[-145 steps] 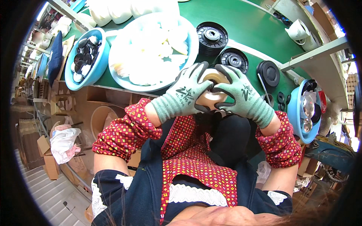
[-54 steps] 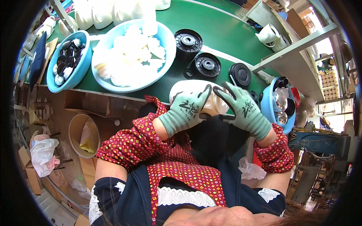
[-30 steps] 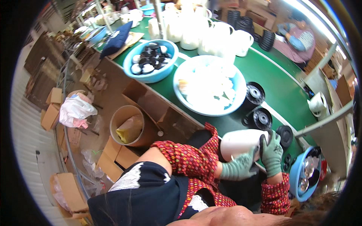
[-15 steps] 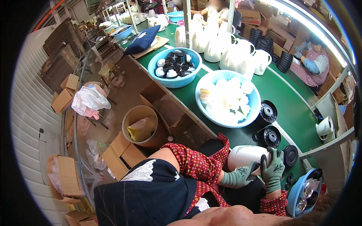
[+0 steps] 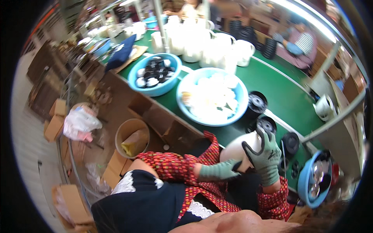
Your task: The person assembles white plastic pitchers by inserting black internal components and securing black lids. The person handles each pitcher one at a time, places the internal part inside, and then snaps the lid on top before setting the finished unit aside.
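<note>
A smooth white jug (image 5: 234, 149) lies tilted at the near edge of the green bench, above my lap. My right hand (image 5: 267, 156), in a grey-green glove with dark fingertips, curls over its right end and grips it. My left hand (image 5: 219, 171), in a matching glove, is closed against the jug's near lower side; motion smears its fingertips. Just beyond the jug, two round black ribbed parts (image 5: 266, 124) stand on the bench. A flat black disc (image 5: 290, 143) lies to the right of my right hand.
Blue basins hold black-and-white caps (image 5: 154, 91), white parts (image 5: 211, 123), and shiny round pieces (image 5: 307, 193). White jugs (image 5: 244, 52) stand in rows beyond. A metal post (image 5: 159, 25) rises from the bench. A cardboard drum (image 5: 132, 138) stands left. Across the bench sits a co-worker (image 5: 301, 46).
The view has shifted, so the bench things appear further left. My left hand has slid back along the jug's near side. My right hand's fingers have spread wider round its end.
</note>
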`<state>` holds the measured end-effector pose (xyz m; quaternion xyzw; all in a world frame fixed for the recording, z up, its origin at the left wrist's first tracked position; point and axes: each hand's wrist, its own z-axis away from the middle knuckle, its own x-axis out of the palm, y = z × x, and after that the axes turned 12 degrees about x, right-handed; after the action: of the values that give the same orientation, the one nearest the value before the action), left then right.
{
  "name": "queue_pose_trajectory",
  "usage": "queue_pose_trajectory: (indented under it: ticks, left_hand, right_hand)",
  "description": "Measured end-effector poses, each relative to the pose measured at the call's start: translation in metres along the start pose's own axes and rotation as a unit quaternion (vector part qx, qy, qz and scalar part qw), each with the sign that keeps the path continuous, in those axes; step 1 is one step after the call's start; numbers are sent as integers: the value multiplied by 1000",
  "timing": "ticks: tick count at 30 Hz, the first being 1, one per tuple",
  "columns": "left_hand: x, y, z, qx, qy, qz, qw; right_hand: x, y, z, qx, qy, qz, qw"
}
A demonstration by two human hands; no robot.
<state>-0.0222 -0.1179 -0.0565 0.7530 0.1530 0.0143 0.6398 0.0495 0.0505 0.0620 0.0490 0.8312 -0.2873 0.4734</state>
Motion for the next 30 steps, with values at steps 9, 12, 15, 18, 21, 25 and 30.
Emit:
queue_pose_trajectory:
  ticks: [9,12,15,18,21,25,30]
  left_hand:
    - [-132,68,-138,79,-16,170,982]
    - [-168,34,-235,136,51,225,963]
    - [-209,-14,-319,106,134,150,974]
    - [-231,-64,-374,85,197,86,973]
    - [-254,-130,-412,41,265,176,947]
    - [-279,-200,-429,-7,269,147,952]
    - [-274,-225,-435,-50,279,160,946]
  right_hand:
    - [4,75,32,137,94,-281,945]
    - [29,88,55,213,-4,-339,916]
    - [52,99,74,238,-46,-296,924]
    - [56,105,80,218,-65,-224,948]
    - [56,115,78,242,-79,-232,939]
    - [53,125,67,274,-98,-225,930]
    - [67,143,61,237,-99,-215,942]
